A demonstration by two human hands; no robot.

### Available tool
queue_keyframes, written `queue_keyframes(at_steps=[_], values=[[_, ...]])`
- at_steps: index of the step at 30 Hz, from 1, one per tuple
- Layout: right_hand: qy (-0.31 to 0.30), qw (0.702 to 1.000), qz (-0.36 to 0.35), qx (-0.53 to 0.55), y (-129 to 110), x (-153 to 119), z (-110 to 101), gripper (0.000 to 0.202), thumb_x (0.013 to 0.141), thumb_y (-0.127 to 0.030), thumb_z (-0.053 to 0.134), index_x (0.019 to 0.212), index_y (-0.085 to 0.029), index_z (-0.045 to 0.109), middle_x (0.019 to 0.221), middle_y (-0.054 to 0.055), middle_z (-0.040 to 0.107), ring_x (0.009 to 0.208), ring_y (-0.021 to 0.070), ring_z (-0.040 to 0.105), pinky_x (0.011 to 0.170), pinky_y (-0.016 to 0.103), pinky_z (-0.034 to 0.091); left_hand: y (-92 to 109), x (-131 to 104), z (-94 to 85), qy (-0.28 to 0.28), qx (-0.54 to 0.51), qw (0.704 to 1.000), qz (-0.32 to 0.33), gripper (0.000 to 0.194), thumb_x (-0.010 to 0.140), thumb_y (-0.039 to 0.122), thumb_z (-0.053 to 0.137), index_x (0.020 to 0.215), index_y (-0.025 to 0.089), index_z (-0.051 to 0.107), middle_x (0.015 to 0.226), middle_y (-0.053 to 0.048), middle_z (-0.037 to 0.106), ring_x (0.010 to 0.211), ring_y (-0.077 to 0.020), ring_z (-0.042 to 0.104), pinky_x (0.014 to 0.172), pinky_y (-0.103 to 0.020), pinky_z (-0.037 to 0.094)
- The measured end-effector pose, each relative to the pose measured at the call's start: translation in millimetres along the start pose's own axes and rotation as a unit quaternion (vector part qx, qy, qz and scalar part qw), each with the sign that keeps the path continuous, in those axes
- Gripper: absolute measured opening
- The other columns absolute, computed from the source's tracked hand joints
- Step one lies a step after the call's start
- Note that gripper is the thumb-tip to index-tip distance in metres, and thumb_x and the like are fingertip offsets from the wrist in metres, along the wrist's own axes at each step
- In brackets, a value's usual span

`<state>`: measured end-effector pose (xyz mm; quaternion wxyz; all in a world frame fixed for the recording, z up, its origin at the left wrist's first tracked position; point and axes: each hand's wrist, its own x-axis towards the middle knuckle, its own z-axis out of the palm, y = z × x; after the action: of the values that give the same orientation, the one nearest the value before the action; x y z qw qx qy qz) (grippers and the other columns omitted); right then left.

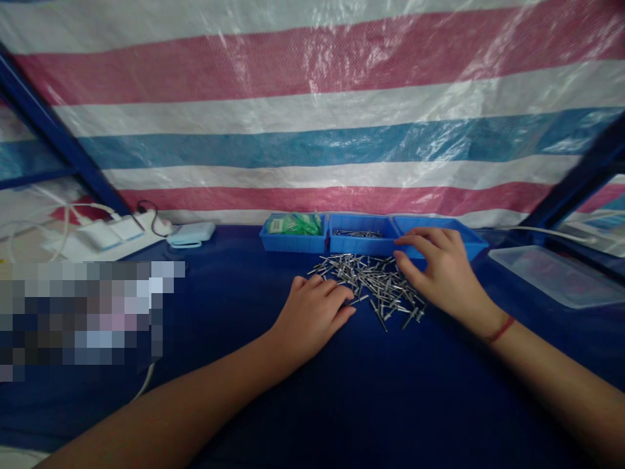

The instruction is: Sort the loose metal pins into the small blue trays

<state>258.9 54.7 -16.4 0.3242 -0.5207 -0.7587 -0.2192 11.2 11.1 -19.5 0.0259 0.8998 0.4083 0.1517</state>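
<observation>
Silver blind rivets (375, 280) lie in a loose pile on the dark blue tabletop. My left hand (315, 316) rests at the pile's near-left edge, fingers curled, with one rivet (360, 300) between its thumb and index finger. Over the right blue bin (466, 242) hovers my right hand (442, 267), thumb and index finger apart near the divide with the middle bin; nothing shows between them. The middle blue bin (354, 245) contains several rivets (359, 233). My right hand hides part of the right bin and of the pile.
A left blue bin (293, 244) holds green plastic packets (300, 224). Farther left are a light blue case (191, 233) and a white power strip (122, 231) with plugs and cables. A clear plastic lid (561, 273) lies at right. Striped sheeting (322, 111) hangs behind; part of the left is pixelated.
</observation>
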Motion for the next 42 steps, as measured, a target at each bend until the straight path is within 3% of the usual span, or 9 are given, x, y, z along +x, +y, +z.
queue_keyframes(at_steps=[3,9,16,21,33,38,42], values=[[-0.015,0.998,-0.046,0.035,-20.5,-2.9,-2.9,0.022,0.085,-0.032,0.052,0.097,-0.017,0.063,0.104,0.011,0.06,0.1,0.0277,0.052,0.088,0.045,0.041,-0.7,1.9,2.1,0.017,0.007,1.0,-0.018,0.023,0.091,0.037,0.05,0.104,0.023,0.061,0.101,0.0,0.065,0.095,-0.0211,0.054,0.076,-0.036,0.03],[-0.063,0.989,-0.101,0.087,-47.0,-7.9,-7.6,0.019,0.086,-0.029,0.051,0.098,-0.018,0.062,0.108,0.011,0.056,0.104,0.0275,0.051,0.09,0.046,0.041,2.4,2.6,3.5,0.018,0.066,0.998,-0.01,0.021,0.093,0.031,0.045,0.088,0.022,0.064,0.091,0.0,0.064,0.09,-0.0218,0.054,0.07,-0.036,0.031],[-0.098,0.981,-0.109,0.128,-49.3,-10.9,-6.8,0.02,0.086,-0.029,0.052,0.098,-0.018,0.064,0.111,0.013,0.055,0.105,0.0282,0.051,0.09,0.047,0.042,-0.1,2.1,4.8,0.005,0.09,0.996,-0.017,0.022,0.095,0.023,0.039,0.091,0.018,0.061,0.093,-0.003,0.063,0.09,-0.0227,0.054,0.07,-0.036,0.034],[-0.134,0.968,-0.135,0.162,-56.6,-11.3,-11.1,0.019,0.085,-0.028,0.053,0.098,-0.019,0.064,0.111,0.012,0.055,0.107,0.0283,0.05,0.089,0.047,0.043,-3.5,1.9,2.9,0.012,0.046,0.999,-0.027,0.024,0.093,0.033,0.043,0.092,0.018,0.061,0.097,-0.004,0.063,0.094,-0.024,0.055,0.073,-0.037,0.036],[-0.143,0.964,-0.14,0.175,-57.0,-13.9,-10.1,0.018,0.085,-0.027,0.054,0.098,-0.02,0.064,0.113,0.012,0.055,0.108,0.0281,0.05,0.089,0.047,0.044,-3.2,4.0,9.3,0.002,0.043,0.999,0.0,0.021,0.094,0.026,0.042,0.092,0.015,0.06,0.093,-0.005,0.061,0.089,-0.0231,0.057,0.071,-0.036,0.041],[-0.133,0.965,-0.135,0.181,-58.1,-14.1,-10.1,0.017,0.085,-0.027,0.054,0.097,-0.021,0.064,0.113,0.011,0.055,0.108,0.0283,0.051,0.089,0.048,0.044,-7.0,2.6,7.1,0.01,-0.023,0.999,-0.023,0.025,0.089,0.04,0.049,0.096,0.017,0.059,0.097,-0.005,0.062,0.093,-0.0232,0.057,0.074,-0.036,0.041],[-0.135,0.964,-0.128,0.19,-58.7,-13.8,-10.5,0.017,0.084,-0.027,0.055,0.097,-0.022,0.064,0.113,0.011,0.055,0.108,0.0289,0.05,0.089,0.049,0.045,-4.7,3.4,6.4,0.0,-0.038,0.999,-0.022,0.019,0.089,0.035,0.049,0.09,0.02,0.061,0.094,-0.003,0.062,0.09,-0.0217,0.058,0.074,-0.035,0.041]])
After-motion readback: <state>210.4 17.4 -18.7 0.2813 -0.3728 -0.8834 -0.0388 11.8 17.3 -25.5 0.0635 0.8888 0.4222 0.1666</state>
